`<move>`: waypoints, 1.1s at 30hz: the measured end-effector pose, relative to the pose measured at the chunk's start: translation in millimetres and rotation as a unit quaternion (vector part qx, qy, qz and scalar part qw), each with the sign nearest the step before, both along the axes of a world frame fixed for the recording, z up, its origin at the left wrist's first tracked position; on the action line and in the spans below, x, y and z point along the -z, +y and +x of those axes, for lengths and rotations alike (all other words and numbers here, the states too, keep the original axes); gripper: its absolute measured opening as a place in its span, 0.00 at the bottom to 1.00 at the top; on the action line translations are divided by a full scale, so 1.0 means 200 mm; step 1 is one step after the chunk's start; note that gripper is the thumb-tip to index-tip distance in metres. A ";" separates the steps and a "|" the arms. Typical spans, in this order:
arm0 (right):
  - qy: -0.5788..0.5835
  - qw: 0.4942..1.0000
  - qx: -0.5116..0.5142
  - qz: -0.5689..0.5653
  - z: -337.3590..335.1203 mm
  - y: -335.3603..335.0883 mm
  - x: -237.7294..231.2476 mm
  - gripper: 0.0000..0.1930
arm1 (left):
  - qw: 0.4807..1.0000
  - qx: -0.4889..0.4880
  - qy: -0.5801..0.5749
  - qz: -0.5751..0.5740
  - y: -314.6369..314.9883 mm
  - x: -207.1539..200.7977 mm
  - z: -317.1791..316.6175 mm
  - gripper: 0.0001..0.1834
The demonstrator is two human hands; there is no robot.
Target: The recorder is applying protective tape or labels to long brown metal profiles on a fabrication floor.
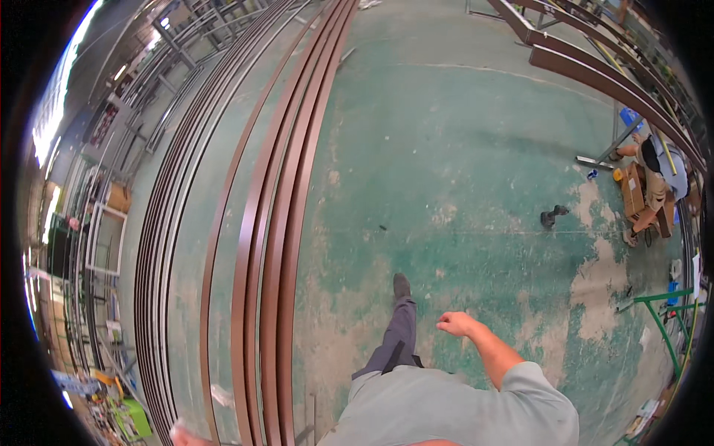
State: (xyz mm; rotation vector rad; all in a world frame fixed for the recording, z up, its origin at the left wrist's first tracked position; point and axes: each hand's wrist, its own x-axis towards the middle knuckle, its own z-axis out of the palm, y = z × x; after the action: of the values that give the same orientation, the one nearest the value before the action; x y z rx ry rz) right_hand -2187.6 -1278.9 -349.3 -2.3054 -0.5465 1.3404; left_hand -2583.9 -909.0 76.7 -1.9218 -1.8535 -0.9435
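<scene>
My right hand (pixel 457 323) hangs out in front of my body over the green floor (pixel 476 245), its fingers curled in loosely and nothing showing in them. It touches no object. At the lower left edge my left hand (pixel 187 434) is cut off and smeared by motion, so its fingers cannot be made out. It is nearest to the long brown metal profiles (pixel 286 245), which run away from me on my left. A small pale blurred thing (pixel 221 395) shows beside that hand. One of my legs (pixel 398 327) is stretched forward on the floor.
Thin dark profiles (pixel 160 238) lie further left. A black cordless drill (pixel 552 216) stands on the floor at right. Beyond it a person (pixel 656 167) bends by cardboard boxes (pixel 632 191). Brown beams (pixel 595 74) rest on supports at far right, with a green stand (pixel 662 301) nearer.
</scene>
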 end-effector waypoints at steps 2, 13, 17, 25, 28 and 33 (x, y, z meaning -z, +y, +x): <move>-0.006 1.000 0.011 -0.006 0.22 -0.07 0.08 0.26 | 0.913 0.393 -0.096 -0.057 0.29 0.26 0.53 0.10; -0.115 0.765 0.632 -0.051 0.62 -1.08 -0.14 0.15 | 0.722 0.437 -0.523 -0.118 1.14 0.15 3.17 0.14; -0.011 0.930 0.260 -0.260 0.36 -1.16 0.11 0.16 | 0.742 0.390 -0.535 -0.104 1.31 0.20 3.66 0.15; -0.024 0.994 0.082 -0.070 2.61 0.03 0.55 0.12 | 0.798 0.162 -0.581 0.008 1.73 0.41 3.74 0.12; -0.050 0.975 0.217 0.018 3.80 0.59 0.45 0.10 | 0.729 0.162 -0.656 0.114 1.89 0.30 3.95 0.11; -0.142 0.938 0.264 0.175 5.43 1.56 -0.10 0.09 | 0.805 0.161 -0.549 0.154 1.88 0.26 4.16 0.12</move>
State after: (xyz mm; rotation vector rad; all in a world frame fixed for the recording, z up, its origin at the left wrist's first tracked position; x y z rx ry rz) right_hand -1100.7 -966.6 -329.7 -2.1375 -0.1975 0.6083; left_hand -1751.9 -533.2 24.2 -1.5659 -1.5911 -2.7018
